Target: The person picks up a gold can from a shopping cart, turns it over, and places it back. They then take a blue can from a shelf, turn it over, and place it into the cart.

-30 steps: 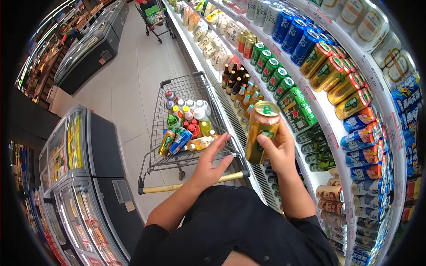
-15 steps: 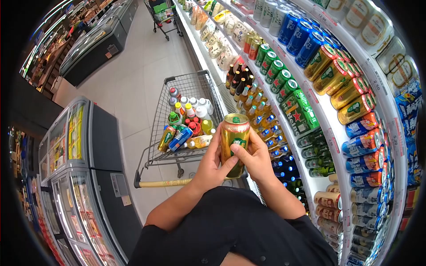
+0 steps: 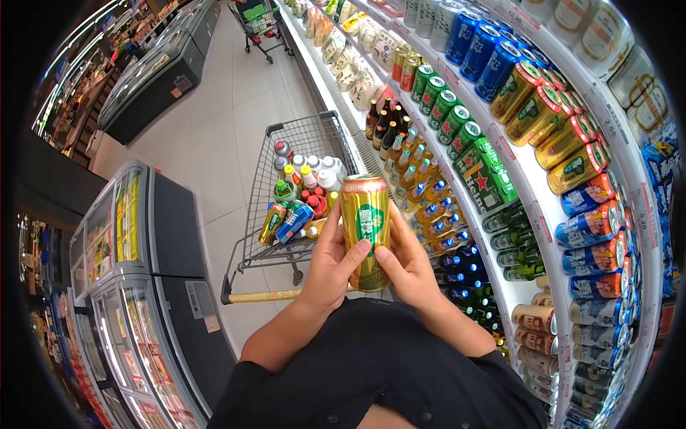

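Note:
A gold can [image 3: 366, 227] with a red rim and a green label stands upright between my two hands, in front of my chest. My left hand [image 3: 330, 268] wraps its left side, thumb on the front. From the right, my right hand [image 3: 407, 264] closes round it, its thumb low on the front. Just beyond is a wire shopping cart [image 3: 300, 129] holding several bottles, a gold can [image 3: 272, 223] and a blue can [image 3: 294, 224]. Similar gold cans [image 3: 539, 118] lie on the shelf to the right.
Curved shelves [image 3: 493, 129] of cans and bottles run along the right. Glass-doored freezers [image 3: 168, 222] stand at the left. The cart's handle [image 3: 264, 296] is near my left forearm. Another cart [image 3: 259, 25] is farther up the tiled aisle.
The can has turned so that its label faces me, and it now stands more upright and looks larger. My hands have shifted slightly around it.

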`<state>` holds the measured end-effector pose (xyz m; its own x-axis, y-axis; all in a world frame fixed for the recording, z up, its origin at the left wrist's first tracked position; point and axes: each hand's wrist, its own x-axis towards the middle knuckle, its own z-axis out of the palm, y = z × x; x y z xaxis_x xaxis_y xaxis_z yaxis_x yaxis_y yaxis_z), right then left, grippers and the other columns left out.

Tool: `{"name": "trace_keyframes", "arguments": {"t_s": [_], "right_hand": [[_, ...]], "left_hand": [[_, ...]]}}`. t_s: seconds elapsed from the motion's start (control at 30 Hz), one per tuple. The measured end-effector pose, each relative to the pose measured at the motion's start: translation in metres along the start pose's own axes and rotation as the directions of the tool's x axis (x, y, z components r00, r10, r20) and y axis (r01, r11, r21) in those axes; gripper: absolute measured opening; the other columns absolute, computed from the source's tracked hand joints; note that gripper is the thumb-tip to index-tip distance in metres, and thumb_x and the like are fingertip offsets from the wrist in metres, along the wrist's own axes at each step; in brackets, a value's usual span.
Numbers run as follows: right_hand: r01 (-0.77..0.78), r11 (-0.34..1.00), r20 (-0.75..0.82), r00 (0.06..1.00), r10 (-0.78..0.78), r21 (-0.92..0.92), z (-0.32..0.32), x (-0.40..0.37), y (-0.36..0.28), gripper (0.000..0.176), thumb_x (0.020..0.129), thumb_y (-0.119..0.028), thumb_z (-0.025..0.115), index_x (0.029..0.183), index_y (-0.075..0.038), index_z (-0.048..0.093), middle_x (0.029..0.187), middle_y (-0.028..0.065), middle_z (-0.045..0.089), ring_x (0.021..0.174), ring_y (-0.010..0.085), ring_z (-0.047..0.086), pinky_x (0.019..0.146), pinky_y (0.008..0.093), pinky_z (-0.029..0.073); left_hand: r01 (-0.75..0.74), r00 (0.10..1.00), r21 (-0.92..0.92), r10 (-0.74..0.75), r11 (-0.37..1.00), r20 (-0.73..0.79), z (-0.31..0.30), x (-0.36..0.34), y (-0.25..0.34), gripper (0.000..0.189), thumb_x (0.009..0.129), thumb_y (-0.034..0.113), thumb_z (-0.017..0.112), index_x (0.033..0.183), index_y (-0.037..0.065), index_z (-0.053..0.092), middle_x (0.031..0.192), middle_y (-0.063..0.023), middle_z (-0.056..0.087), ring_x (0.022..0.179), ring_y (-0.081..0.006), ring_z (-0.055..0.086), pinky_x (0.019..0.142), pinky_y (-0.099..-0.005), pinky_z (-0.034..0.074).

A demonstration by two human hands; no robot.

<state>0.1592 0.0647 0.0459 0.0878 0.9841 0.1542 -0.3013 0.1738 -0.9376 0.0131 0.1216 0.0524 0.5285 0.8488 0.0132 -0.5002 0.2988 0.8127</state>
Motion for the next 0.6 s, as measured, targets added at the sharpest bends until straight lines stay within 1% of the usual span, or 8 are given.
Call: {"name": "trace_keyframes", "arguments": {"t_s": [0.07,0.17,0.23,0.27,0.33,0.47,0.53,0.6], "right_hand": [[-0.012,1.0,0.004,1.0,0.012,0.005,0.001,-0.005,0.003,0.08,0.103,-0.006,0.059,0.164,0.003,0.008,0.165,0.0225,0.028,0.152,0.0283,0.032,0.123,0.0405,0.027],[0.017,0.999,0.0,1.0,-0.017,-0.034,-0.001,-0.011,0.007,0.084,0.101,-0.006,0.062,0.164,0.002,0.007,0.165,0.0224,0.027,0.152,0.0283,0.031,0.123,0.04,0.027],[0.015,0.993,0.014,1.0,-0.013,-0.117,-0.001,-0.014,0.006,0.09,0.098,-0.006,0.067,0.164,0.002,0.006,0.164,0.0229,0.027,0.152,0.0287,0.031,0.123,0.0401,0.028],[0.016,0.993,0.013,1.0,-0.015,-0.118,-0.001,-0.016,0.006,0.09,0.098,-0.006,0.067,0.164,0.002,0.006,0.164,0.0229,0.027,0.152,0.0287,0.031,0.123,0.0401,0.028],[0.022,0.972,0.001,1.0,-0.023,-0.232,0.0,-0.019,0.006,0.091,0.096,-0.003,0.067,0.164,0.001,0.006,0.164,0.0198,0.028,0.151,0.0263,0.032,0.123,0.0404,0.027],[0.011,0.977,-0.001,1.0,-0.011,-0.214,0.0,-0.02,0.007,0.093,0.096,-0.002,0.067,0.164,0.001,0.005,0.164,0.0195,0.029,0.15,0.026,0.033,0.122,0.04,0.029],[-0.004,0.991,0.001,1.0,0.004,-0.132,0.0,-0.02,0.007,0.092,0.096,-0.002,0.067,0.165,0.001,0.005,0.163,0.0192,0.03,0.149,0.0257,0.035,0.121,0.0396,0.03],[-0.008,0.989,0.003,1.0,0.008,-0.148,0.0,-0.022,0.008,0.092,0.096,-0.001,0.066,0.165,0.001,0.006,0.163,0.0191,0.03,0.149,0.0256,0.036,0.121,0.0394,0.031]], "left_hand": [[-0.022,1.0,-0.004,0.022,1.0,-0.009,0.002,0.001,-0.002,0.084,0.1,0.001,0.064,0.166,0.009,0.013,0.15,-0.0133,0.05,0.136,-0.0202,0.052,0.115,-0.0383,0.041],[-0.028,0.999,0.027,0.029,0.999,-0.022,0.004,0.001,-0.007,0.085,0.099,0.0,0.064,0.166,0.009,0.013,0.148,-0.0129,0.051,0.135,-0.0202,0.053,0.115,-0.0385,0.041],[-0.009,0.999,0.018,0.01,1.0,-0.038,0.007,0.0,-0.009,0.086,0.098,-0.001,0.065,0.166,0.009,0.013,0.147,-0.0126,0.052,0.134,-0.0203,0.053,0.115,-0.0383,0.041],[-0.01,0.999,0.018,0.01,1.0,-0.036,0.008,-0.001,-0.01,0.086,0.098,-0.001,0.065,0.166,0.009,0.013,0.147,-0.0126,0.052,0.134,-0.0203,0.053,0.115,-0.0383,0.041],[0.0,1.0,0.043,0.001,0.999,-0.031,0.009,-0.003,-0.011,0.086,0.098,-0.003,0.063,0.166,0.008,0.013,0.149,-0.0133,0.05,0.136,-0.0205,0.052,0.115,-0.0381,0.04],[-0.028,0.999,0.086,0.029,0.996,-0.019,0.007,-0.007,-0.012,0.086,0.097,-0.003,0.061,0.166,0.007,0.011,0.152,-0.0143,0.047,0.137,-0.0208,0.05,0.116,-0.0381,0.04],[-0.015,1.0,0.066,0.015,0.998,-0.001,0.007,-0.009,-0.01,0.086,0.097,-0.002,0.06,0.166,0.007,0.01,0.153,-0.0153,0.045,0.138,-0.0215,0.049,0.116,-0.0384,0.039],[-0.005,1.0,0.071,0.006,0.997,-0.014,0.006,-0.012,-0.009,0.086,0.097,-0.001,0.06,0.166,0.007,0.009,0.152,-0.0156,0.045,0.137,-0.0218,0.049,0.116,-0.0384,0.039]]}}
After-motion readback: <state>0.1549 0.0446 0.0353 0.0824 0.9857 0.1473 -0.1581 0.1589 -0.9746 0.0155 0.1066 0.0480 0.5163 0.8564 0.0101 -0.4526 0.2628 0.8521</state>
